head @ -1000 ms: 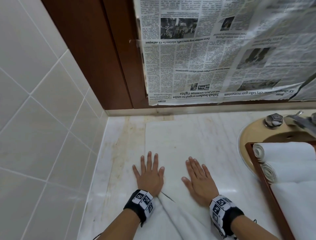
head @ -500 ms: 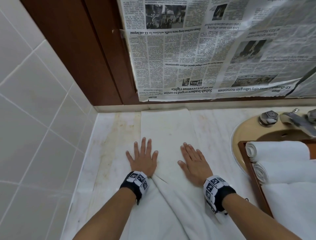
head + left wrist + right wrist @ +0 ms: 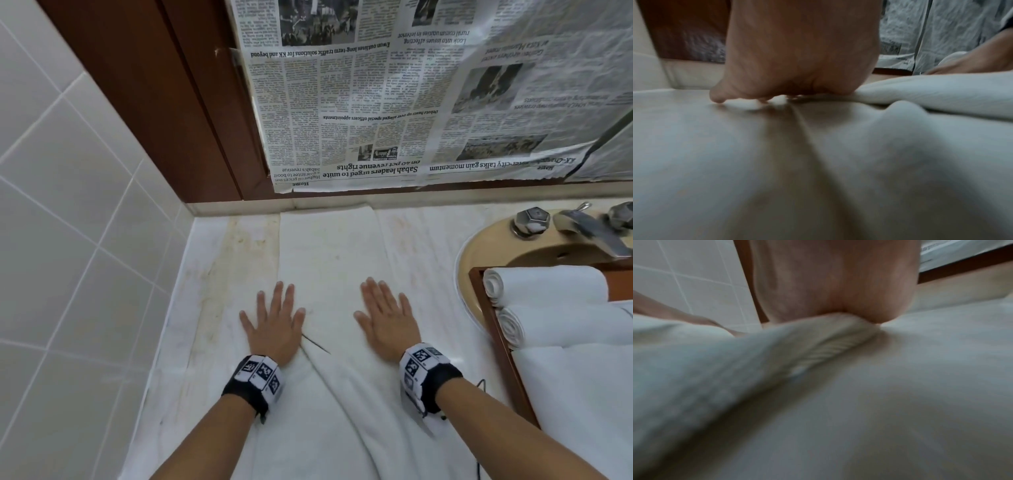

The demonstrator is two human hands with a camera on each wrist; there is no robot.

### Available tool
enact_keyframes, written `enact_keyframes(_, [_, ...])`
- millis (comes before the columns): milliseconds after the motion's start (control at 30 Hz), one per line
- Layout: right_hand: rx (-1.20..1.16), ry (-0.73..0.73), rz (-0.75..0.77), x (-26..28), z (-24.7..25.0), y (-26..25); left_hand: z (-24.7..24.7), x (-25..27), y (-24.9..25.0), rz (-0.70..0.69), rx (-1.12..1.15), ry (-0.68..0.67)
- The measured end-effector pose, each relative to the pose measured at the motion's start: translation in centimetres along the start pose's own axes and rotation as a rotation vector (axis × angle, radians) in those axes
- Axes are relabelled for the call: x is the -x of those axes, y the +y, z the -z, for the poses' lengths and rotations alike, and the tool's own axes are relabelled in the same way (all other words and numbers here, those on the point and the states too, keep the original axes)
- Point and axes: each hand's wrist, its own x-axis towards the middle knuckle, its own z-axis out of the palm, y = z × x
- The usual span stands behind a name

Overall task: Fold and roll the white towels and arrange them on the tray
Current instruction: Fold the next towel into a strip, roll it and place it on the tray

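A long white towel [image 3: 329, 260] lies flat on the marble counter, reaching from the back wall to the near edge. My left hand [image 3: 274, 320] presses flat on its left part, fingers straight and spread. My right hand [image 3: 388, 318] lies flat on its right part, fingers straight. Between the wrists the cloth bunches into a ridge [image 3: 322, 353]. In both wrist views the heel of the hand [image 3: 797, 65] [image 3: 834, 288] rests on white cloth [image 3: 920, 94] [image 3: 818, 345]. Two rolled white towels [image 3: 544, 286] [image 3: 561, 325] lie in the brown tray [image 3: 496, 342] at the right.
The tray sits over a beige sink [image 3: 479, 253] with a chrome tap [image 3: 589, 229] and knob [image 3: 531, 219]. More white cloth [image 3: 582, 394] fills the tray's near part. Newspaper [image 3: 411, 102] covers the wall behind. White tiles [image 3: 68, 240] close off the left side.
Both hands have stayed flat on the towel, sliding slightly toward me over it. The view has tilted, showing more of the towel's far end.
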Motion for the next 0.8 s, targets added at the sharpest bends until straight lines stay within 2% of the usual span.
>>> enact_keyframes(133, [-0.075, 0.054, -0.157, 1.5, 0.4, 1.6, 0.7, 1.1, -1.7, 0.083, 0.089, 0.054])
enact_keyframes(233, [-0.047, 0.089, -0.053, 3.4, -0.1, 0.5, 0.1, 2.6, -1.1, 0.013, 0.163, 0.174])
enact_keyframes(333, [-0.031, 0.044, 0.046, 4.5, -1.2, -0.4, -1.0, 3.6, -0.3, -0.035, 0.160, 0.190])
enact_keyframes(500, [-0.047, 0.046, -0.081, 3.8, -0.6, 0.9, -1.0, 3.9, -0.1, 0.023, 0.196, 0.295])
enact_keyframes(567, [-0.080, 0.131, -0.074, 4.2, 0.1, 0.1, -0.5, 3.9, 0.0, 0.053, 0.188, 0.304])
enact_keyframes(633, [-0.160, 0.239, 0.035, 5.1, 0.4, -1.3, 0.1, 3.8, 0.2, 0.093, 0.219, 0.256])
enact_keyframes(700, [-0.284, 0.184, 0.140, 6.6, 0.3, -3.0, 0.4, 3.6, 0.2, 0.126, 0.302, 0.200])
enact_keyframes(800, [-0.294, -0.042, 0.180, 9.0, 0.1, -5.4, 1.0, 3.2, 0.0, 0.171, 0.403, 0.162])
